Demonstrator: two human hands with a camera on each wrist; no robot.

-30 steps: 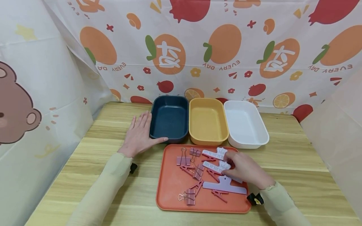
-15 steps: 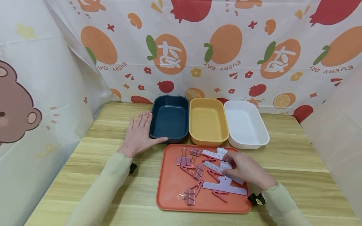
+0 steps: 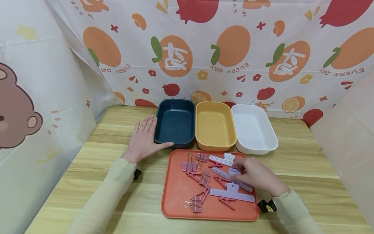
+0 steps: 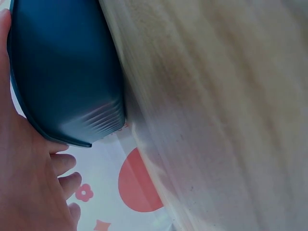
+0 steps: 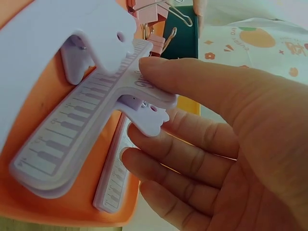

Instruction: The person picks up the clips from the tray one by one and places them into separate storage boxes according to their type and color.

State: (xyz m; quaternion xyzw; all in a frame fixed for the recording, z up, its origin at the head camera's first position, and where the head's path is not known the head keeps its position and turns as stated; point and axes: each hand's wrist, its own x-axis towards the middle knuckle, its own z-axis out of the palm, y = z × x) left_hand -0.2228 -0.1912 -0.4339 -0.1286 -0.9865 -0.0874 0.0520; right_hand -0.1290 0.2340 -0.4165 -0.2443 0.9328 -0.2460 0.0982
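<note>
My left hand (image 3: 142,139) lies with straight fingers along the left side of the dark blue box (image 3: 175,125), its thumb across the near rim. In the left wrist view the fingers reach past the rim of that box (image 4: 62,72). At the right of the orange tray, my right hand (image 3: 257,174) pinches the handles of a lilac bag clip (image 5: 77,125) printed with piano keys, thumb on the upper handle and fingertips at the lower one. Another printed bag clip (image 3: 219,160) lies behind it, and a plain lilac bag clip (image 3: 232,193) in front.
Several pink binder clips (image 3: 190,167) and small red clips (image 3: 226,202) lie on the orange tray (image 3: 176,201). A yellow box (image 3: 215,126) and a white box (image 3: 252,128) stand beside the blue one, behind the tray. Printed cloth (image 3: 201,48) hangs at the back.
The pinched bag clip has shifted slightly right and toward me, and turned a little. My right hand has moved slightly right with it. The left hand has stayed in place.
</note>
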